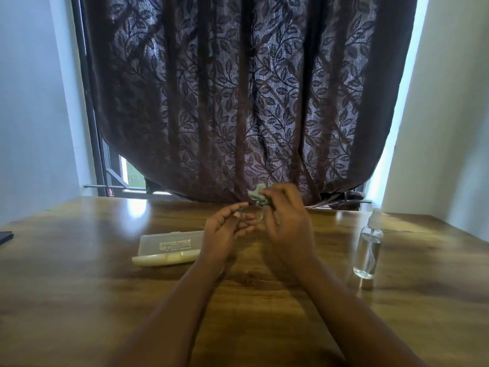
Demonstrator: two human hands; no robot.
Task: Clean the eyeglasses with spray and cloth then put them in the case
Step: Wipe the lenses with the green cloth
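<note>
I hold the eyeglasses (252, 211) up over the middle of the wooden table (79, 287), between my two hands. My left hand (225, 231) pinches the frame at its left side, fingers curled around the rim. My right hand (285, 221) grips a bunched pale green cloth (258, 196) and presses it against the glasses; the cloth pokes out above my fingers. The glasses are thin and partly blurred, so I cannot tell which lens the cloth is touching. The case (169, 247) lies closed on the table just left of my left wrist. The clear spray bottle (369, 247) stands upright on the table, well to the right of my right hand. A dark leaf-patterned curtain (238, 102) hangs behind the table.
</note>
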